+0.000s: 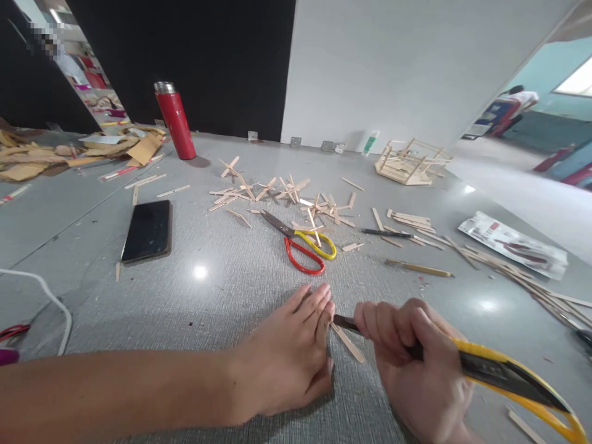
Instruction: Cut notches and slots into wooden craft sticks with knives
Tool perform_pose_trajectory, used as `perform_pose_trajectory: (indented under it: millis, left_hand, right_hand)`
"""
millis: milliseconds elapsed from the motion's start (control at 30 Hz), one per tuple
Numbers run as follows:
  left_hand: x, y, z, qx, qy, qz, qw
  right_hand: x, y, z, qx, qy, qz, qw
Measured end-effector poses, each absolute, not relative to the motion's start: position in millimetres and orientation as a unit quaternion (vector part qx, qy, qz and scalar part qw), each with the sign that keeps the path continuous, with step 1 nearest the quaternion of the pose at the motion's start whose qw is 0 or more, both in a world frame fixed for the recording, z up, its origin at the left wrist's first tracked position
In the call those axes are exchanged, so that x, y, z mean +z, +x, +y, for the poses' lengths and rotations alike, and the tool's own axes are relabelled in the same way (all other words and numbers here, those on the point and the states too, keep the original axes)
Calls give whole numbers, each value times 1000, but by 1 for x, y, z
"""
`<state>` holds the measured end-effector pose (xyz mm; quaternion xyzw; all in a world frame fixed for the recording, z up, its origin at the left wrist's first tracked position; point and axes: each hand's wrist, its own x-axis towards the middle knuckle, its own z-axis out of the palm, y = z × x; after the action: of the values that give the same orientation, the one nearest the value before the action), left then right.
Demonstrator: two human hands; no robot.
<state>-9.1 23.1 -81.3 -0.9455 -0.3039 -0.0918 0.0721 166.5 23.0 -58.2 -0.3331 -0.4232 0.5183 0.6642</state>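
The step in hand looks like cutting or trimming: a yellow-and-black hand tool with a narrow dark front end [504, 371] is brought to a flat, pale wooden stick [350, 345]. The stick lies on the grey textured worktop [161, 320], one end beside the left fingertips. The next move seems to call for a steady stick and fingertips clear of the tool's tip, which is hidden. The left hand [293, 354] lies palm down, its forearm crossing from the left, fingers close together; whether they grip the stick cannot be told. The right hand [416, 364] has its fingers clamped around the tool.
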Motion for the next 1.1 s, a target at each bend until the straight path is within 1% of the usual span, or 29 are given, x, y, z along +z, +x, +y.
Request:
perform_pose_trajectory:
  millis: [467,767,1100]
  left_hand:
    - [-84,-6,19,-91,-938,-314,115]
    - [-84,-7,18,-89,-937,-316,115]
    - [-86,-6,20,-93,-938,-316,104]
  right_hand:
    - [-61,170,26,531,-332,-404,667]
    - [-53,165,28,531,-340,-407,661]
    - [-56,166,27,536,-340,-397,663]
